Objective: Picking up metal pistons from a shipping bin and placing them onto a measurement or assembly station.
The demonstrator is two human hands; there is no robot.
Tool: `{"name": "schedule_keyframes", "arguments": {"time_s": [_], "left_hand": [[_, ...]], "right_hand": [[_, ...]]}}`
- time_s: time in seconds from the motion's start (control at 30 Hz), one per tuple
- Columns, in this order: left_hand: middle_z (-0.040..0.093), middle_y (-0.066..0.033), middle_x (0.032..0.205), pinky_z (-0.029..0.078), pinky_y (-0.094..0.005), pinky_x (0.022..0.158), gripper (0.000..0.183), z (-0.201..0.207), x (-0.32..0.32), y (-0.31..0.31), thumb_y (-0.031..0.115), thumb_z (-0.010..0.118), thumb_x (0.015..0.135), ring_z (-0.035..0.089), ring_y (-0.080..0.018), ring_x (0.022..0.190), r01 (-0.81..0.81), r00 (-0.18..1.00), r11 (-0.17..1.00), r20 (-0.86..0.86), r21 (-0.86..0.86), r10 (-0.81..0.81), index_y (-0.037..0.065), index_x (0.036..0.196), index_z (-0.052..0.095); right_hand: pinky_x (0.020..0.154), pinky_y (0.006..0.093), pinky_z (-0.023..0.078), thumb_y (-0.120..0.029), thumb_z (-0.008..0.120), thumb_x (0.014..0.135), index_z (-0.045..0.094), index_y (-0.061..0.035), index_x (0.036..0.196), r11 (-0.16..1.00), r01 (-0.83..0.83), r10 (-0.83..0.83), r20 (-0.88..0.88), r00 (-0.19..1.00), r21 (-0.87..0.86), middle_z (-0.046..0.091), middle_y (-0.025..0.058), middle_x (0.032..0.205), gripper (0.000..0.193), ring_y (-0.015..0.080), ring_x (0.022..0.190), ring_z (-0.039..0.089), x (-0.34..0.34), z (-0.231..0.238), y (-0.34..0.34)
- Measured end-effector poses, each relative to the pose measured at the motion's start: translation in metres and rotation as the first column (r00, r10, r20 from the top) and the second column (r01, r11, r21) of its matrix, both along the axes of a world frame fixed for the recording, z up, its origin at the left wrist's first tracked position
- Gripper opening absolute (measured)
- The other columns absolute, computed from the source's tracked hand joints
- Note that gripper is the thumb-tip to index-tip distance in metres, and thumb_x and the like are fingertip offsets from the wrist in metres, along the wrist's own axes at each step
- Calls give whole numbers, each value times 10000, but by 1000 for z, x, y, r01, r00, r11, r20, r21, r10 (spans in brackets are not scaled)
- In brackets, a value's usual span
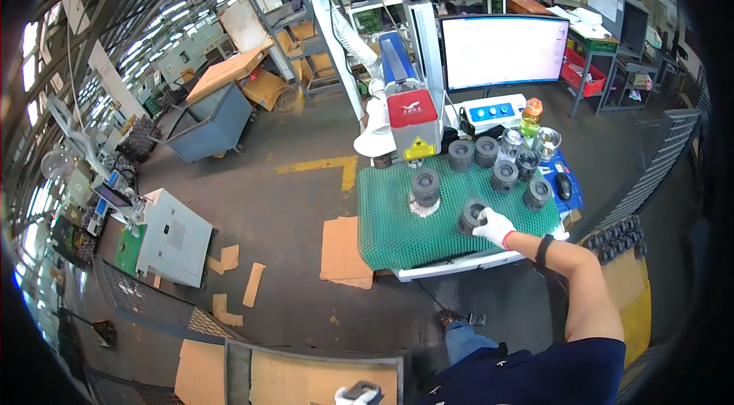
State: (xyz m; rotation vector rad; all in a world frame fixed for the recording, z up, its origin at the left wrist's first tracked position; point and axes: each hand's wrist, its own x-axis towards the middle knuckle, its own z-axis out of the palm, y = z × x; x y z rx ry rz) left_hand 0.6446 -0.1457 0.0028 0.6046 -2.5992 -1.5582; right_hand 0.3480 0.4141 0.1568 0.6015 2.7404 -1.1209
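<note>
My right hand (495, 228), in a white glove, is closed on a dark grey cylindrical part (469, 217) near the front edge of the green mat (386, 233). At the lower edge, my gloved left hand (345, 399) holds a dark part (365, 390) over a cardboard-lined bin (321, 380); much of this hand is cut off. Another such cylinder (425, 187) stands on a pale base below the red-and-grey marking machine head (413, 116). Several more cylinders (505, 175) stand at the mat's back and right.
Behind the mat are a monitor (505, 52), a white control box with blue knobs (493, 113), a bottle (531, 116) and glass jars (547, 143). A mouse (563, 186) lies at the right. Dark parts (616, 240) sit in rows farther right. Cardboard (346, 252) lies left of the table.
</note>
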Motion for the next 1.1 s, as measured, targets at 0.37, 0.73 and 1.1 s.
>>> {"name": "schedule_keyframes", "arguments": {"time_s": [0.37,0.73,1.1], "left_hand": [[589,-150,1274,462,-506,1060,773,178,-299,322,292,898,591,543,-384,1233,683,679,639,-16,-354,-734,188,1303,614],[551,-114,1252,431,-508,979,622,151,-403,544,99,738,733,526,-343,1197,823,175,30,204,-567,-963,194,1326,577],[494,-194,1429,329,-577,1166,662,139,-350,454,165,760,741,427,-414,1378,725,297,379,-235,-575,-926,98,1371,571]], "right_hand": [[977,448,524,-260,771,847,500,-136,1441,987,-48,35,-88,996,-153,685,220,1244,664,393,1090,688,-91,-13,52],[1082,363,496,-46,682,897,591,10,1353,872,190,-269,-118,956,-451,676,173,1301,468,253,1245,650,65,-57,107],[980,323,531,-29,650,922,637,24,1294,796,222,-245,37,969,-563,720,127,1204,376,199,1128,686,82,-94,48]]}}
